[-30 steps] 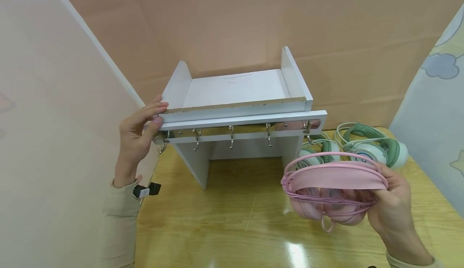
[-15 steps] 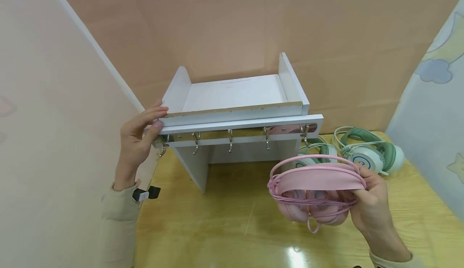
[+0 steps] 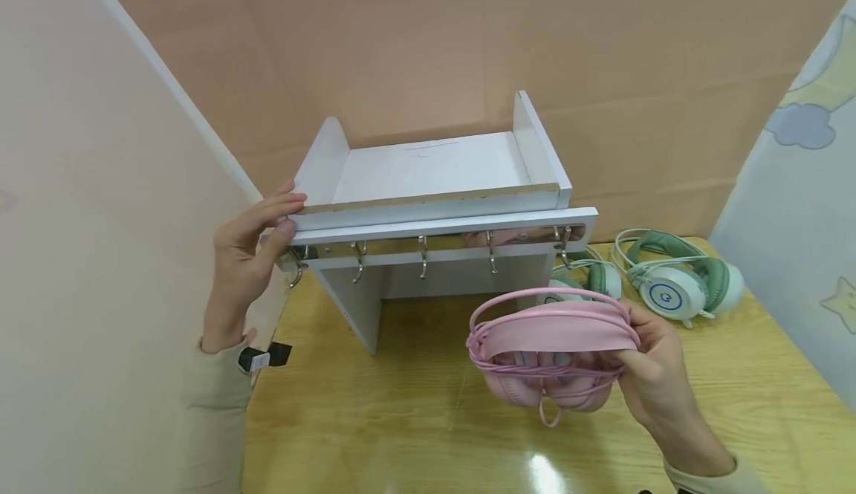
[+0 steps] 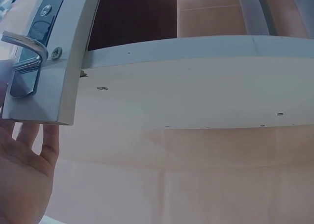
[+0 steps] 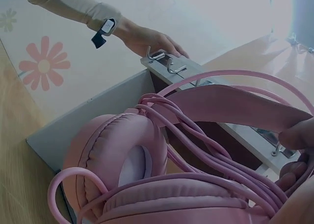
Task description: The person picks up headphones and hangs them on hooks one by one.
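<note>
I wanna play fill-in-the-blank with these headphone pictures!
The held headphones in the right hand are colored ____.
The hand gripping the white rail is the person's ____ one.
The number of metal hooks on that rail is ____.
The other headphones, on the table, are white and ____.

Missing words: pink; left; five; green.

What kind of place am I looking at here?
Perhaps a small partitioned corner indoors: a wood-grain surface bearing a white hooked shelf, a brown backdrop behind it, and a right-hand panel printed with a cloud and star.
</note>
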### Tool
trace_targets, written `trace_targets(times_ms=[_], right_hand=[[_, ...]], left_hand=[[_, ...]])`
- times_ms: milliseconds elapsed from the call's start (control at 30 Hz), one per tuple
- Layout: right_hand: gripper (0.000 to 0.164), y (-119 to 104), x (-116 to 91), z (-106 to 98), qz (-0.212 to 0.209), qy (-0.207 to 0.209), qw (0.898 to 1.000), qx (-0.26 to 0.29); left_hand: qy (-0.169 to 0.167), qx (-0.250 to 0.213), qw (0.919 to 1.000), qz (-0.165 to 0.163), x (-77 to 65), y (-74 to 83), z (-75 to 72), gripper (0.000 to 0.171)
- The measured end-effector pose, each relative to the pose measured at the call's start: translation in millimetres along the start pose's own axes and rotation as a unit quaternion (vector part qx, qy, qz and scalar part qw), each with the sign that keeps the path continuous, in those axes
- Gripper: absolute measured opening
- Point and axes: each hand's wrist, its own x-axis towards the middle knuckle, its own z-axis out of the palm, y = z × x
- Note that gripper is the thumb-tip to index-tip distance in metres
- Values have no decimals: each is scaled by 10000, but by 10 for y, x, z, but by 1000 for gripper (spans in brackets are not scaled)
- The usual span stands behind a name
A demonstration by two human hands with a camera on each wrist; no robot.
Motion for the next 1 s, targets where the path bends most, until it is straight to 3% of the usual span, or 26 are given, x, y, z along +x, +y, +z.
trace_targets(times_ms=[267,800,1000], right_hand=[[55,105,-12,126,203,-112,9987,-454],[49,273,79,374,340,-615,9952,-680],[48,324,122,445,318,-723,9955,-533]], left_hand=[[-7,119,9999,-89,21,40,27,20],[-268,2,9994,-231,12,60,-25,24],[-380,-68,9989,-269,15,73,-45,28]])
